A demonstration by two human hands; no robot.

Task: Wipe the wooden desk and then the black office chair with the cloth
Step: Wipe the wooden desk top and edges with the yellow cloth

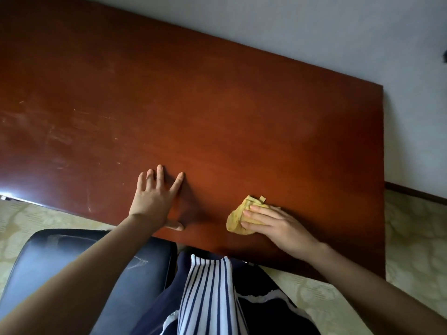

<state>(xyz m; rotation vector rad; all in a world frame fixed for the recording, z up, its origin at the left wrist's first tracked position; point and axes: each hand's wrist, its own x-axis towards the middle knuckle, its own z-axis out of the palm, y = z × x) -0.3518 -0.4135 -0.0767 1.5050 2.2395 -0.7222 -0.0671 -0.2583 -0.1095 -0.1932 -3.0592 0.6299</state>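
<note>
The reddish-brown wooden desk fills most of the view, its left part marked with pale scuffs and scratches. My left hand lies flat on the desk near its front edge, fingers spread. To its right, my right hand presses a bunched yellow cloth onto the desk with straight fingers laid over it. The black office chair stands at the lower left, below the desk's front edge and partly hidden by my left forearm.
A pale wall runs behind the desk. Light patterned floor shows to the right of the desk's end and at the left below its edge. My striped top and dark clothing fill the bottom middle.
</note>
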